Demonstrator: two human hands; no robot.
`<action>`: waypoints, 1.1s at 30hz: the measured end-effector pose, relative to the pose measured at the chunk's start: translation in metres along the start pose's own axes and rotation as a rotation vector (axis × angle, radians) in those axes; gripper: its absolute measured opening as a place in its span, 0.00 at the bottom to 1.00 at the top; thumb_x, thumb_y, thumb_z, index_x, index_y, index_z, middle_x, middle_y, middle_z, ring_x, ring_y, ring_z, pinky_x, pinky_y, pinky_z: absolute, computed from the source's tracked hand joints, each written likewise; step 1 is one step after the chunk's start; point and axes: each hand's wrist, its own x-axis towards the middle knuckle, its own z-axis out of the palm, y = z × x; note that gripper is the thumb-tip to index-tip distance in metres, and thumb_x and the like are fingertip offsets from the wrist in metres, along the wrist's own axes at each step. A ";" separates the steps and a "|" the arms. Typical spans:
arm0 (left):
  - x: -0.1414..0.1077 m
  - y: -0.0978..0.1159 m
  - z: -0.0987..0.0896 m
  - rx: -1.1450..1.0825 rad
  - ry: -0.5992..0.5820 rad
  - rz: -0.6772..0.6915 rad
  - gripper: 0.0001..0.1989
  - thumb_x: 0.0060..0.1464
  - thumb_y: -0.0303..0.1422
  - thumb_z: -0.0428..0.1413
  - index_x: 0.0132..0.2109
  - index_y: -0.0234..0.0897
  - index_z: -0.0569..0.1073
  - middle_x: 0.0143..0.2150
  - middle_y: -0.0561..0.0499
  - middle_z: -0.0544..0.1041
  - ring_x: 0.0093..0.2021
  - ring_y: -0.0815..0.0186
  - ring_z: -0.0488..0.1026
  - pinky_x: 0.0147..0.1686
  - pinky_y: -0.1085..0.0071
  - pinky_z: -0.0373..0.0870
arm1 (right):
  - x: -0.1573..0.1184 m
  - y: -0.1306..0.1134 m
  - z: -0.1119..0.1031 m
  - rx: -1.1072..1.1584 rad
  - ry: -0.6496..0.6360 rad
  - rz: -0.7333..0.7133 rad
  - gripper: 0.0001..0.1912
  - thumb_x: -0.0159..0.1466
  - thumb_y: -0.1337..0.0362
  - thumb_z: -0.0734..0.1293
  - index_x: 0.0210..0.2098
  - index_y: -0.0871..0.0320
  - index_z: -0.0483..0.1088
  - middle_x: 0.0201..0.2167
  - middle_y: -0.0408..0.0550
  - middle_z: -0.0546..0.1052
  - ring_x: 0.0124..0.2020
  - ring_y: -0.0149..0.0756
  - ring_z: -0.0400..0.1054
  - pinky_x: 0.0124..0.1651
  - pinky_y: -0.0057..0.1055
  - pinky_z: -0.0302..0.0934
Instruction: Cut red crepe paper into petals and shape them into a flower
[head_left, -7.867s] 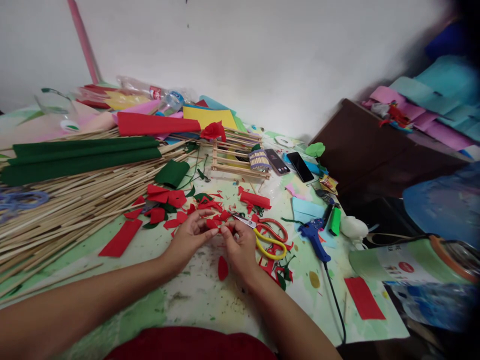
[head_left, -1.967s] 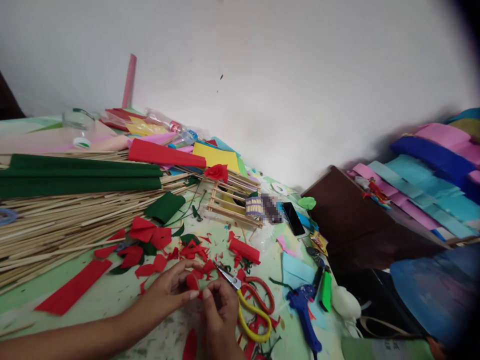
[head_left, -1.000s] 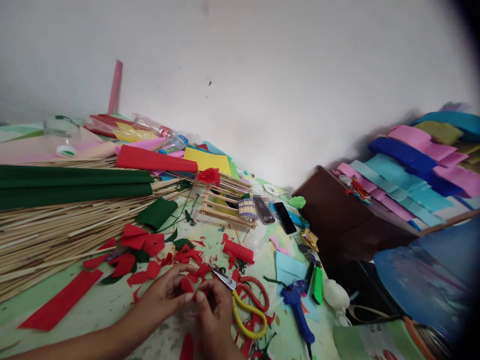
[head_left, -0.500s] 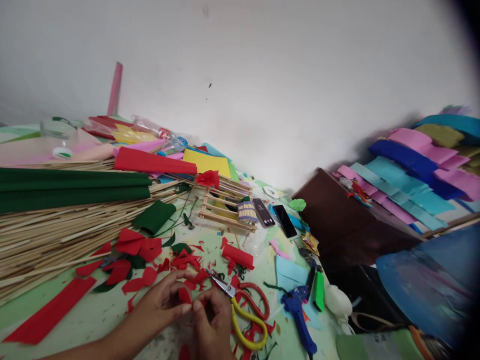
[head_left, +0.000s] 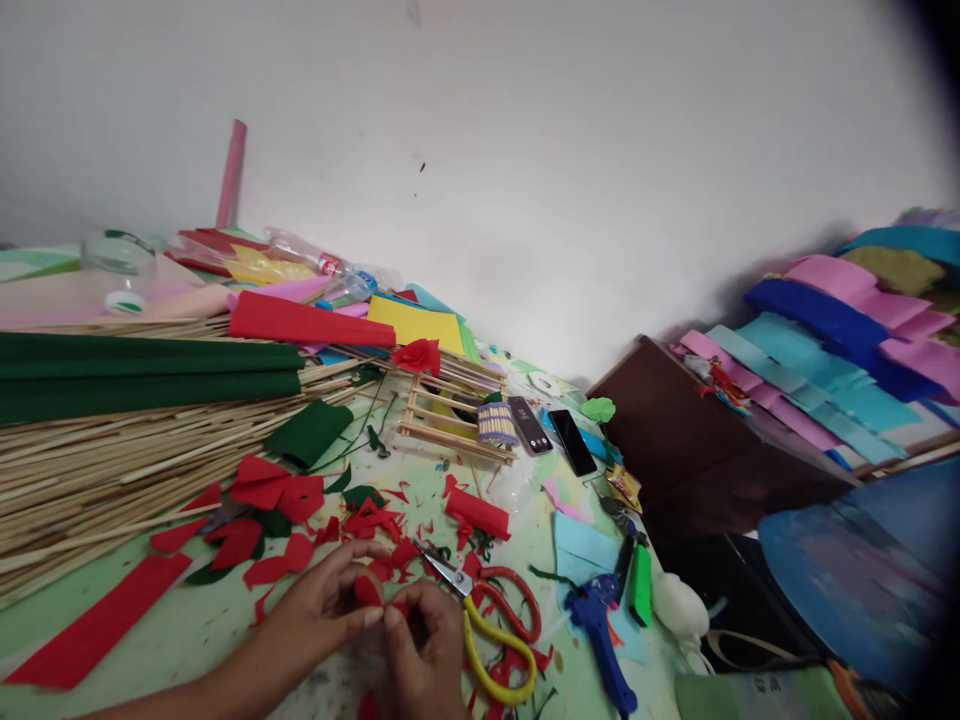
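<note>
A small red paper piece (head_left: 367, 590) is pinched between my hands at the bottom centre. My left hand (head_left: 337, 600) grips its left side with thumb and fingers. My right hand (head_left: 425, 640) closes on its other side, fingertips nearly touching the left ones. Scissors (head_left: 499, 635) with one red and one yellow handle lie just right of my right hand. Red paper petals (head_left: 238, 543) and scraps are scattered beyond my hands, and a red strip (head_left: 105, 620) lies to the left.
Thin wooden sticks (head_left: 150, 470) fill the left, under folded green paper (head_left: 150, 375). A stick frame (head_left: 442, 415) and a red flower (head_left: 417, 356) stand mid-table. Two phones (head_left: 572, 442), a blue glue gun (head_left: 600, 635) and a brown box (head_left: 697, 460) are on the right.
The view has shifted very slightly. My hands stay almost in place, with the fingertips on the red paper moved a little.
</note>
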 end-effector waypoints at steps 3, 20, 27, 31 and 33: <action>-0.001 0.003 0.001 0.010 -0.003 0.000 0.24 0.38 0.39 0.65 0.45 0.42 0.69 0.25 0.55 0.73 0.28 0.63 0.70 0.30 0.69 0.66 | 0.000 -0.005 0.003 -0.002 0.011 0.016 0.16 0.56 0.51 0.65 0.23 0.58 0.69 0.20 0.45 0.69 0.23 0.34 0.62 0.26 0.28 0.59; -0.003 0.006 0.002 -0.014 0.019 -0.026 0.24 0.37 0.37 0.66 0.44 0.42 0.70 0.23 0.57 0.70 0.27 0.64 0.68 0.27 0.70 0.64 | 0.001 -0.007 -0.003 0.041 -0.019 -0.003 0.15 0.56 0.51 0.66 0.25 0.57 0.72 0.20 0.45 0.70 0.23 0.35 0.64 0.24 0.28 0.61; -0.003 0.008 0.003 0.011 0.024 -0.009 0.23 0.39 0.37 0.65 0.45 0.42 0.71 0.27 0.55 0.72 0.31 0.62 0.70 0.32 0.68 0.66 | -0.001 -0.006 0.003 0.040 0.003 0.020 0.15 0.57 0.51 0.65 0.25 0.58 0.71 0.23 0.46 0.72 0.24 0.35 0.65 0.26 0.29 0.61; -0.003 0.011 0.004 0.023 0.041 -0.012 0.23 0.37 0.37 0.65 0.44 0.42 0.71 0.26 0.55 0.72 0.31 0.61 0.71 0.33 0.67 0.67 | -0.003 -0.004 0.004 0.019 0.074 0.017 0.13 0.56 0.53 0.66 0.27 0.57 0.71 0.25 0.47 0.72 0.26 0.37 0.67 0.28 0.30 0.63; -0.003 0.013 0.005 0.017 0.035 -0.017 0.23 0.37 0.37 0.65 0.44 0.42 0.71 0.24 0.56 0.71 0.30 0.62 0.71 0.32 0.68 0.66 | -0.001 -0.009 0.002 -0.004 0.057 0.015 0.11 0.56 0.55 0.65 0.27 0.58 0.71 0.25 0.47 0.72 0.26 0.37 0.67 0.29 0.30 0.62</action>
